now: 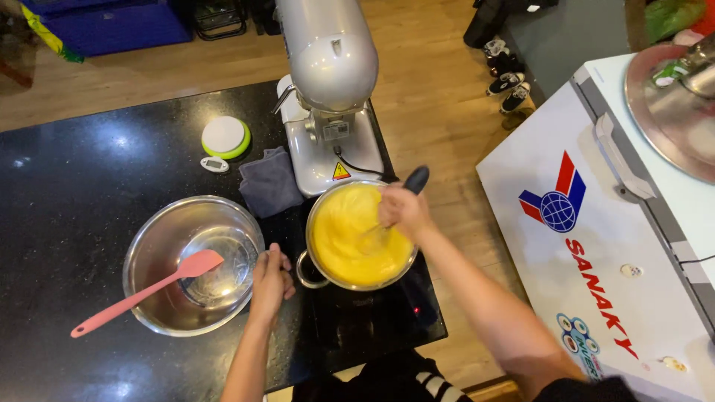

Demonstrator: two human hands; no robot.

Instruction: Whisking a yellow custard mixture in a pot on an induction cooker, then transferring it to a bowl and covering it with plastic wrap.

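From the head camera, looking straight down, the right hand [403, 210] is clenched around the dark handle of a whisk [414, 181], whose wires dip into thick yellow batter [350, 246] filling a metal pot [319, 277]. The pot sits near the front right corner of the black speckled desk [67, 201], just in front of the base of a silver stand mixer [328, 82]. The left hand [269, 283] is closed on the pot's side handle, at the gap between the pot and a large steel bowl [160, 253] just to its left. 1 pink silicone spatula [141, 294] lies slanted in that bowl, its blade over the bowl's bottom and its handle sticking out past the rim toward the lower left. Behind the bowl, a folded grey cloth [269, 182] lies against the mixer's base, and further back a small round white scale with a green rim [225, 136] rests on the desk, with a tiny white oval gadget [214, 164] just in front of it. To the right, apart from the desk across a strip of wooden floor [439, 97], stands a white chest freezer [640, 298] with a round metal lid [670, 112] lying on its far end. Dark shoes [506, 82] sit on the floor beyond.
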